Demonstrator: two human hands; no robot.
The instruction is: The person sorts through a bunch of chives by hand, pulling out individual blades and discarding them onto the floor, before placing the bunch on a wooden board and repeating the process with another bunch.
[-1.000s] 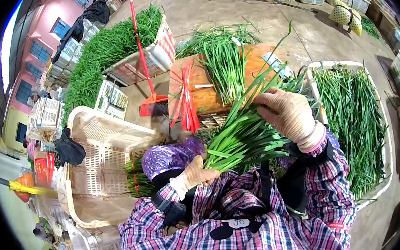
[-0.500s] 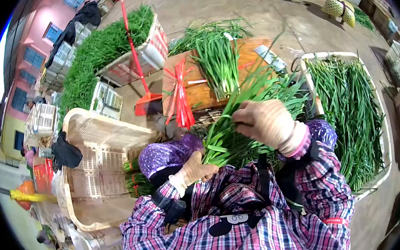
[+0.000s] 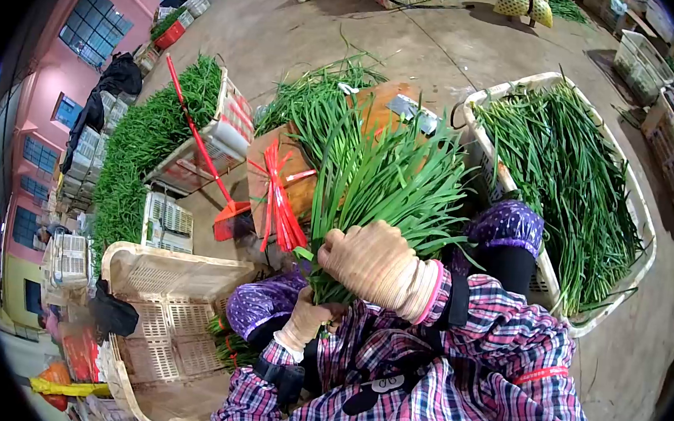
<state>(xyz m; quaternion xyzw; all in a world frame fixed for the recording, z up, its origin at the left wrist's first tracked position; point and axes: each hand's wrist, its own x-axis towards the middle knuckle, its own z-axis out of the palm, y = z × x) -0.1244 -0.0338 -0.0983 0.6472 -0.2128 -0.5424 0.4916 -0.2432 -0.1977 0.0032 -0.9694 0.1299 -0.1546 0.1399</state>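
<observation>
A bunch of garlic chives (image 3: 392, 175) fans out before my lap, leaf tips pointing away from me. My left hand (image 3: 307, 318), gloved, is closed round the lower end of the bunch. Over the base of the leaves, my gloved right hand (image 3: 376, 266) has its fingers curled in against the bunch. Beyond, a wooden board (image 3: 382, 106) carries more chives, partly covered by the held leaves. A bundle of red ties (image 3: 276, 197) hangs on the board's near left side.
On my right stands a large crate of chives (image 3: 562, 198). A pale plastic crate (image 3: 166, 332) at my left holds several tied bunches (image 3: 229, 341). Further left are a heaped crate of greens (image 3: 160, 123) and a red long-handled dustpan (image 3: 230, 211).
My right hand has moved down and left, closer to my left hand, and onto the bunch. The leaves now spread wider and more upright. The whole view has shifted with my head.
</observation>
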